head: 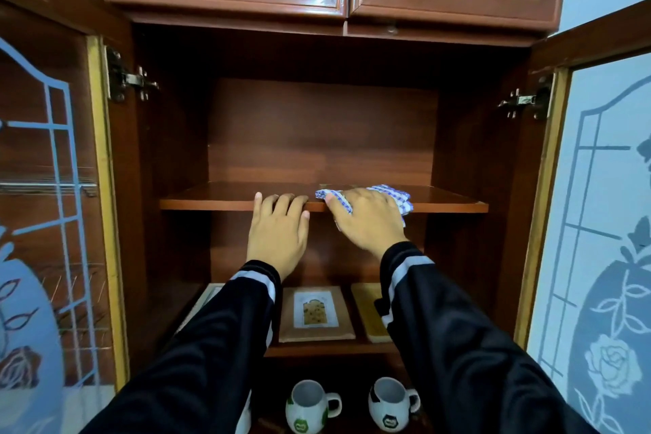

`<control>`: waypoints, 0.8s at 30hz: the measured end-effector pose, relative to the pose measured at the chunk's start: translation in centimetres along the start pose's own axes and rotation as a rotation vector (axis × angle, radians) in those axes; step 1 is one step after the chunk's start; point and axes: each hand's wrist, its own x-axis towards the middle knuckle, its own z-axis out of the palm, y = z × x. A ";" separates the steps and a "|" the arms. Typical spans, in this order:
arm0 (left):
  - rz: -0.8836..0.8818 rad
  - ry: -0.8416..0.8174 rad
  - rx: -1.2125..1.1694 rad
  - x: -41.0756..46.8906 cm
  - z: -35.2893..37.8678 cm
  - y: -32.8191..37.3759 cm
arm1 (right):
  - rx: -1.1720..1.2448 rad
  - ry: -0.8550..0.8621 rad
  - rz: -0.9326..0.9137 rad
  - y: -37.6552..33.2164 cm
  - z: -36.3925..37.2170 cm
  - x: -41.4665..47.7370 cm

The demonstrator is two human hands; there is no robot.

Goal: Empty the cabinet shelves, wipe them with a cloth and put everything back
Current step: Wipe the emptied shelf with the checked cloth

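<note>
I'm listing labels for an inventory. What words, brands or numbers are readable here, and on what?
No text is readable.
Left mug: green badge, marks too blurred.
Right mug: black badge, marks too blurred.
Middle frame: picture only, no legible writing.
Cloth: blue checks, no writing.

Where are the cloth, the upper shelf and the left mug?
cloth (397, 196): head view, exposed checked corner at its right end.
upper shelf (218, 194): head view, bare top surface near its left end.
left mug (307, 396): head view, grey inside of its open mouth.
</note>
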 end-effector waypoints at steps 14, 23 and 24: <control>0.001 0.130 0.020 0.8 0.2 -0.8 | -0.164 -0.226 0.067 -1.1 -0.5 3.9; -0.052 0.104 0.026 2.4 -0.1 -1.3 | -0.085 -0.053 0.048 -0.6 1.2 3.3; -0.051 0.110 0.031 2.3 0.1 -1.3 | -0.067 -0.064 0.039 -0.5 1.0 3.2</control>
